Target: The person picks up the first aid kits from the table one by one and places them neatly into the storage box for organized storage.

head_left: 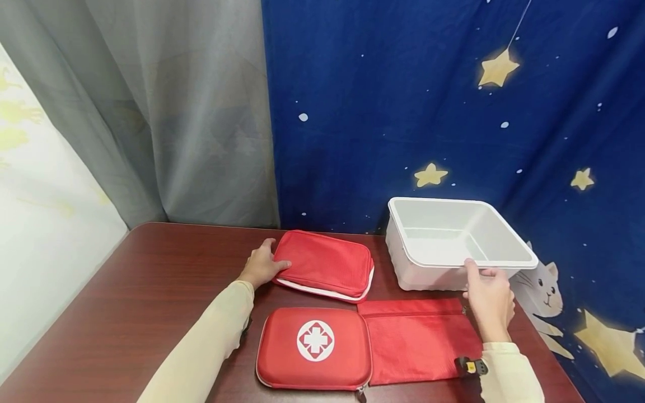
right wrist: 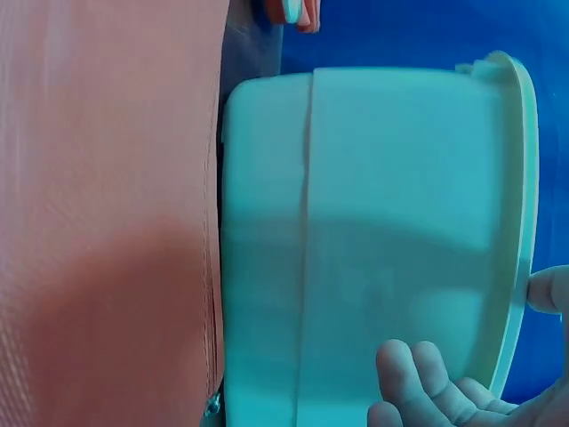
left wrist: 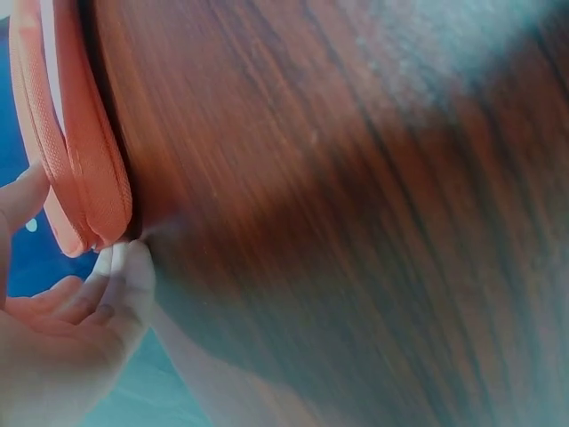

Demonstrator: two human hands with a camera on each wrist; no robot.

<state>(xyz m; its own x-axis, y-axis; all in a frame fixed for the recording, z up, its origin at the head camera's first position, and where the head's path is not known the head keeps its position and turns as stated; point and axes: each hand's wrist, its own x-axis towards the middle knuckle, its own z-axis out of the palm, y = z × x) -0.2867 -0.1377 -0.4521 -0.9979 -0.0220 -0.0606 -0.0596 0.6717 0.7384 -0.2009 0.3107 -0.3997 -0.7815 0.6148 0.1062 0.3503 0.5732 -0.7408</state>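
Note:
My left hand (head_left: 259, 266) holds the left end of a red zippered pouch (head_left: 325, 260) with a white band along its side; the thumb lies on its top. In the left wrist view, the fingertips (left wrist: 133, 267) meet the pouch's lower edge close to the table. At the right, my right hand (head_left: 489, 299) grips the front rim of a white plastic bin (head_left: 423, 274), which has nothing inside. The right wrist view has the thumb (right wrist: 547, 289) over the rim and the other fingers against the outer wall.
A red hard first-aid case (head_left: 314, 350) with a white cross emblem lies at the front of the brown table (head_left: 166, 291). Beside it is a flat red zip bag (head_left: 418, 341), partly under my right wrist. Grey and blue starry curtains (head_left: 353, 112) hang behind.

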